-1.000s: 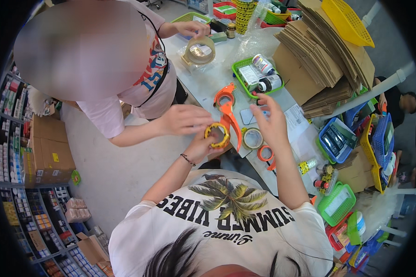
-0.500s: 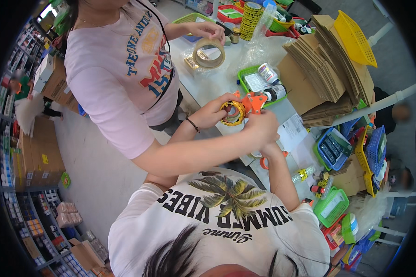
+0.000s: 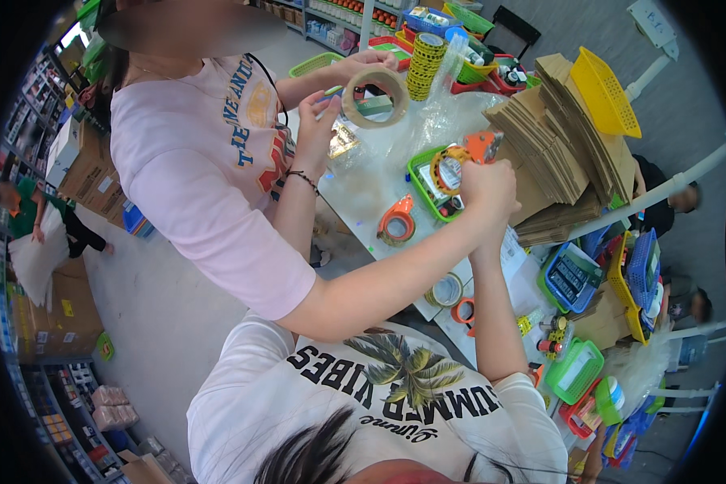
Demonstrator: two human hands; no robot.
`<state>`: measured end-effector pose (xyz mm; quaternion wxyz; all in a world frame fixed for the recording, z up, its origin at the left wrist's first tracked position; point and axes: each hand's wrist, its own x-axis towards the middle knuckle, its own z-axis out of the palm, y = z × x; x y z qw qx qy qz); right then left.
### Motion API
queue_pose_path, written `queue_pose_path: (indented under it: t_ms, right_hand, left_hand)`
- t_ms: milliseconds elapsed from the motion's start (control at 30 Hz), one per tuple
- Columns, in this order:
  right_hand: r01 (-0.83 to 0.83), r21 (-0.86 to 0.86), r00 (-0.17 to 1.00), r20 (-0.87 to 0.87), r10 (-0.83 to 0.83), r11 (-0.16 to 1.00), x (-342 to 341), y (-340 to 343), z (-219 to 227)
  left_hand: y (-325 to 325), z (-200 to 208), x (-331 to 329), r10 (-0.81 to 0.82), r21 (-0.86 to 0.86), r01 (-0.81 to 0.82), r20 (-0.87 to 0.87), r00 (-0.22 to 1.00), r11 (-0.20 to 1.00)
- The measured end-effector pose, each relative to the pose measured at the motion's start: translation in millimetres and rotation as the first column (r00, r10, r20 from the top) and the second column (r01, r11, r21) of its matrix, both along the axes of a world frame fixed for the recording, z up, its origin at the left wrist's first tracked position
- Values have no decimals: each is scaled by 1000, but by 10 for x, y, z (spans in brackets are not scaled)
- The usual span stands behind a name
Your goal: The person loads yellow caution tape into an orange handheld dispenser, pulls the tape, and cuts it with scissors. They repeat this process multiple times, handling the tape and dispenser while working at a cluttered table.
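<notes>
An orange tape dispenser [image 3: 482,145] with a yellow-and-black tape roll [image 3: 437,171] is held up over a green basket [image 3: 422,194]. A co-worker's hand [image 3: 492,187] lies across its handle, their forearm crossing mine. My right hand [image 3: 492,230] reaches to this same spot, its fingers mostly hidden behind the co-worker's. On my left wrist is a dark bracelet; my left hand [image 3: 319,123] is raised with fingers loosely apart, nothing plainly in them. Beside it, the co-worker's other arm reaches toward a wide beige tape roll [image 3: 352,105].
Another orange dispenser [image 3: 397,227] lies on the white table [image 3: 355,198]. Nearer me are a tape roll [image 3: 445,290] and an orange ring [image 3: 463,311]. Folded cardboard [image 3: 544,149] leans at the right, near a yellow basket [image 3: 605,93]. Stacked yellow rolls [image 3: 425,68] stand farther back.
My left hand has let go of the tape roll and drawn back left. The dispenser has moved up and right with the co-worker's hand and my right hand. Another dispenser shows on the table.
</notes>
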<state>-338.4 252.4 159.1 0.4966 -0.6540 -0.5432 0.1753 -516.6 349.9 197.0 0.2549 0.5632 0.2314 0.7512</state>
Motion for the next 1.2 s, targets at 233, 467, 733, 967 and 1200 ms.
queue_pose_path:
  t_ms: [233,467,733,967,1200]
  right_hand:
    - [-91,313,972,236,16,945,-411,121,664]
    - [-32,471,865,455,-212,881,-503,347,454]
    - [6,592,856,414,-310,806,-598,383,481]
    - [-120,504,791,569,-224,855,-545,518,256]
    - [-107,391,672,706,-223,914,-504,617,72]
  left_hand:
    - [54,6,432,-206,-10,206,-5,979,979]
    - [281,-342,-24,-667,91,919,716,207,383]
    - [76,-312,148,-603,479,874,676,-423,-77]
    - [106,-18,304,316,989,22,69,-946,-149]
    - [-134,-56,275,-643,441,897,697,-318,35]
